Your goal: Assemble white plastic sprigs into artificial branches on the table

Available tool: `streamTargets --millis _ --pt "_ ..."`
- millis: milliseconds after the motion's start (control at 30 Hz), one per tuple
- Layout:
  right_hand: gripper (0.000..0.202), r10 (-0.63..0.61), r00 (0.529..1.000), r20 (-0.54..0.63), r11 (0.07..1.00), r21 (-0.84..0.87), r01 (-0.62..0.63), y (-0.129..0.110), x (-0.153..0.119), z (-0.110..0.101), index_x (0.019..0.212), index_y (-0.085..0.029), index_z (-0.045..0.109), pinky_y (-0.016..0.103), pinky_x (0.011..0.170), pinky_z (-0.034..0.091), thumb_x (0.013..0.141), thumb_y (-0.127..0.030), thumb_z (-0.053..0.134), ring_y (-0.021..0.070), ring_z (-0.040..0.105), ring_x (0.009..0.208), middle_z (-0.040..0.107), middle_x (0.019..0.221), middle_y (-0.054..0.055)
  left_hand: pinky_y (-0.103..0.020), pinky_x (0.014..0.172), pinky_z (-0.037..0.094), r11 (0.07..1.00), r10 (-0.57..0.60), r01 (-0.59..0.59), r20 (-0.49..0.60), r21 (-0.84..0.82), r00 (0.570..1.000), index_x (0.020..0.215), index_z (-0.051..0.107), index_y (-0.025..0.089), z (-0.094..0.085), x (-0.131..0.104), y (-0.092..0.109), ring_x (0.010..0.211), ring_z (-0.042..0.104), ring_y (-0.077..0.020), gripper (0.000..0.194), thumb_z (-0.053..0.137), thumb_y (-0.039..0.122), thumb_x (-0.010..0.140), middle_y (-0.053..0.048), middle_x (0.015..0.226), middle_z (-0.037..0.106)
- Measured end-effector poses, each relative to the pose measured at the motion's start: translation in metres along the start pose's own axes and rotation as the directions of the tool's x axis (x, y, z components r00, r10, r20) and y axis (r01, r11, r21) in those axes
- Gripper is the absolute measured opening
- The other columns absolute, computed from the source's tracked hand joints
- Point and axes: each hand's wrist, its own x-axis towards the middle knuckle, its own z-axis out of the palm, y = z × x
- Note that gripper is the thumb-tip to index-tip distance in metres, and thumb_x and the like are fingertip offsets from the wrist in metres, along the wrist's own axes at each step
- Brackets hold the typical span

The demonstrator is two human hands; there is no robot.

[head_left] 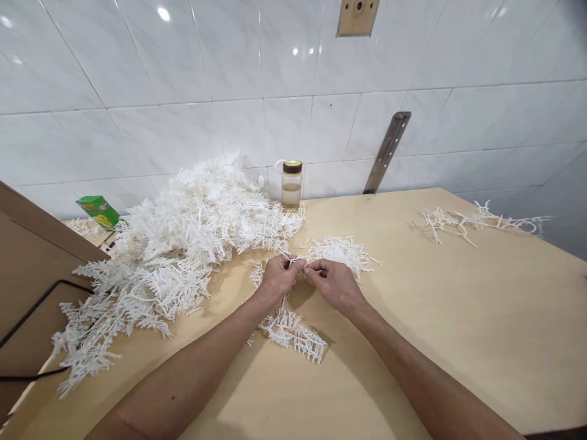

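My left hand [280, 276] is closed on a white branched piece [293, 335], whose lower part hangs below it over the table. Close beside it on the right, my right hand [331, 281] has thumb and fingers pinched together at the same piece's upper end; what lies between those fingertips is too small to make out. Just behind my right hand lies a small heap of white sprigs [343, 252]. A large pile of white branched pieces [183, 226] spreads to the left of both hands.
On the wooden table [458, 318], bare white branches [477, 221] lie at the back right. A bottle [291, 186] with a dark lid stands by the tiled wall. At the left are a green box [98, 211] and a brown carton [36, 269]. A metal bracket [387, 153] leans upward behind the table.
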Motion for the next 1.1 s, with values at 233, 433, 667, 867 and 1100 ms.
streamTargets --millis 233,433,667,867,1100 --pt "0.017 -0.230 0.959 -0.165 0.971 -0.105 0.215 0.002 -0.003 0.012 0.079 -0.020 0.068 0.029 0.065 0.044 0.083 -0.031 0.056 0.0148 0.057 0.059 0.070 0.081 0.004 -0.022 0.045 0.027 1.000 -0.014 0.014 -0.025 0.006 1.000 0.066 0.056 0.016 0.001 -0.003 0.004 0.043 0.037 -0.0082 0.035 0.067 0.049 0.070 0.006 0.043 0.042" --pt "0.012 -0.339 0.921 -0.194 0.938 -0.143 0.315 0.009 -0.002 0.015 0.081 -0.019 0.066 0.028 0.064 0.043 0.084 -0.025 0.056 0.0132 0.055 0.060 0.068 0.082 0.003 -0.022 0.045 0.027 1.000 -0.022 0.022 -0.027 0.005 0.999 0.063 0.054 0.017 0.001 -0.003 0.006 0.044 0.037 -0.0085 0.033 0.067 0.047 0.068 0.006 0.044 0.043" --pt "0.008 -0.349 0.927 -0.135 0.933 -0.143 0.330 0.006 -0.002 0.013 0.074 -0.019 0.058 0.027 0.061 0.042 0.082 -0.019 0.055 0.0140 0.052 0.061 0.060 0.073 0.002 -0.021 0.046 0.027 0.999 -0.029 0.030 -0.026 0.033 0.999 0.062 0.053 0.017 0.002 -0.006 0.008 0.046 0.037 -0.0084 0.030 0.067 0.042 0.068 0.006 0.046 0.042" --pt "0.010 -0.475 0.880 -0.016 0.872 -0.146 0.468 -0.005 -0.011 0.016 0.073 -0.020 0.050 0.026 0.060 0.039 0.079 -0.012 0.050 0.0131 0.048 0.063 0.055 0.075 0.001 -0.022 0.047 0.027 0.993 0.013 0.002 -0.127 0.114 0.992 0.057 0.048 0.017 -0.003 -0.001 0.008 0.048 0.036 -0.0087 0.029 0.061 0.037 0.075 0.005 0.048 0.042" --pt "0.005 -0.346 0.903 -0.255 0.930 -0.220 0.295 0.013 0.006 -0.005 0.078 -0.019 0.055 0.030 0.065 0.042 0.083 -0.020 0.054 0.0149 0.052 0.062 0.060 0.077 0.003 -0.022 0.045 0.024 0.999 -0.044 0.042 -0.075 -0.028 0.996 0.058 0.047 0.018 -0.009 0.005 0.008 0.041 0.033 -0.0070 0.037 0.069 0.045 0.071 0.007 0.043 0.039"
